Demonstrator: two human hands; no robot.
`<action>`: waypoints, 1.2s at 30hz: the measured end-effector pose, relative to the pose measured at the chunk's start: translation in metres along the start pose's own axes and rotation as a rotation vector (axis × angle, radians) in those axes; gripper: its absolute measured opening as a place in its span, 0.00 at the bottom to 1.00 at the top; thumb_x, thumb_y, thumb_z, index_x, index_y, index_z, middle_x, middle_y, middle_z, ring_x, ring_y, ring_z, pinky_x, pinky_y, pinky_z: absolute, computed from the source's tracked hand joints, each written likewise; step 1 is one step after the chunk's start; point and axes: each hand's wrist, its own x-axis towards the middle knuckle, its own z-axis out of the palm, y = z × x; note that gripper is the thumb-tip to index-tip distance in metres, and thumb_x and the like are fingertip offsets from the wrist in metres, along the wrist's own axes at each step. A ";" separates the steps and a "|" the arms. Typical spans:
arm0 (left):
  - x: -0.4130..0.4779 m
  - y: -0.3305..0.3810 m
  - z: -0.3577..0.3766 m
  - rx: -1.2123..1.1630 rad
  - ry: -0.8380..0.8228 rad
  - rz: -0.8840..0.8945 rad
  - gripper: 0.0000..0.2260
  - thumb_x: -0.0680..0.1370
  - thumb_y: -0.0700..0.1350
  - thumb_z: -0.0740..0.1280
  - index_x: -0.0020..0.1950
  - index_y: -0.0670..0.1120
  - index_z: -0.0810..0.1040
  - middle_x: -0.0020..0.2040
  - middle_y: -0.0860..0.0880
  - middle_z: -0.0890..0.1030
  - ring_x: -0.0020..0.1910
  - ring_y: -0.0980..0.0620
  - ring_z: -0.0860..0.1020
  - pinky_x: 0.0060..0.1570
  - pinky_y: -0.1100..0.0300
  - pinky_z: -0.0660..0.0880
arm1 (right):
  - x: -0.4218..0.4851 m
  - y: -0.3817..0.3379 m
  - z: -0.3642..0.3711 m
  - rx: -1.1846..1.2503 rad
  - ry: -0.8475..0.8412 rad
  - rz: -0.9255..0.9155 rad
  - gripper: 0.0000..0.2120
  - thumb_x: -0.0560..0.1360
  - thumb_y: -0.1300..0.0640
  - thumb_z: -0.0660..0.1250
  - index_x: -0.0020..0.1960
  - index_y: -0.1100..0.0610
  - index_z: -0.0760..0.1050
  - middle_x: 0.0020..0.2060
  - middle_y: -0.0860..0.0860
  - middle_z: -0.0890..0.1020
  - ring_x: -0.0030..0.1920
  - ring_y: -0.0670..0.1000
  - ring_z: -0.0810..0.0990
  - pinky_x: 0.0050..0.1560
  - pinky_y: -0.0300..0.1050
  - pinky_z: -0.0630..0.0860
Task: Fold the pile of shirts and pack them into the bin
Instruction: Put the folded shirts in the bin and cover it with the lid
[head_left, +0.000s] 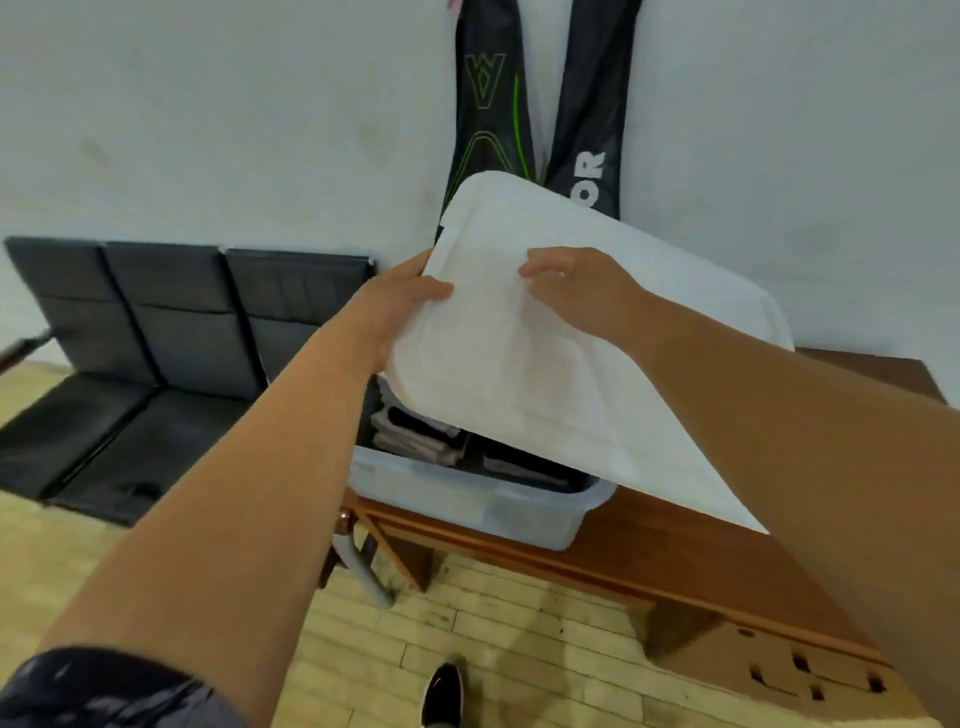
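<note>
A translucent plastic bin (467, 501) stands on the left end of a wooden table (691, 561). Folded shirts (415, 436), grey and dark, lie packed inside it. A white lid (561, 364) is held tilted above the bin, its far side higher, covering most of the opening. My left hand (402, 304) grips the lid's left edge, thumb on top. My right hand (582, 283) rests on the lid's top face with fingers bent, and whether it grips the lid does not show.
A row of black padded seats (156, 332) stands at the left against a white wall. Two dark banners (540, 104) hang behind the bin. A metal chair leg (363, 571) sits by the table's left end. My shoe (441, 696) is on the light wooden floor.
</note>
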 end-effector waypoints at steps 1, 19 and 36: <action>-0.001 -0.008 -0.017 -0.044 -0.013 -0.028 0.24 0.81 0.38 0.67 0.75 0.54 0.76 0.66 0.46 0.84 0.64 0.39 0.83 0.64 0.41 0.79 | 0.008 -0.002 0.017 0.008 -0.019 -0.002 0.11 0.82 0.57 0.68 0.62 0.51 0.85 0.72 0.44 0.77 0.70 0.46 0.76 0.65 0.33 0.71; 0.030 -0.101 -0.189 0.569 0.391 -0.185 0.05 0.74 0.47 0.65 0.44 0.56 0.79 0.42 0.53 0.79 0.41 0.51 0.75 0.43 0.56 0.72 | 0.102 -0.007 0.206 -0.459 -0.269 -0.006 0.13 0.80 0.53 0.65 0.64 0.47 0.80 0.66 0.46 0.76 0.69 0.52 0.74 0.69 0.48 0.71; 0.047 -0.145 -0.221 0.831 0.353 -0.115 0.11 0.85 0.49 0.58 0.58 0.51 0.79 0.49 0.47 0.80 0.51 0.43 0.78 0.44 0.53 0.73 | 0.127 -0.023 0.264 -0.636 -0.154 0.011 0.15 0.80 0.53 0.64 0.66 0.51 0.76 0.67 0.52 0.72 0.64 0.56 0.73 0.65 0.52 0.73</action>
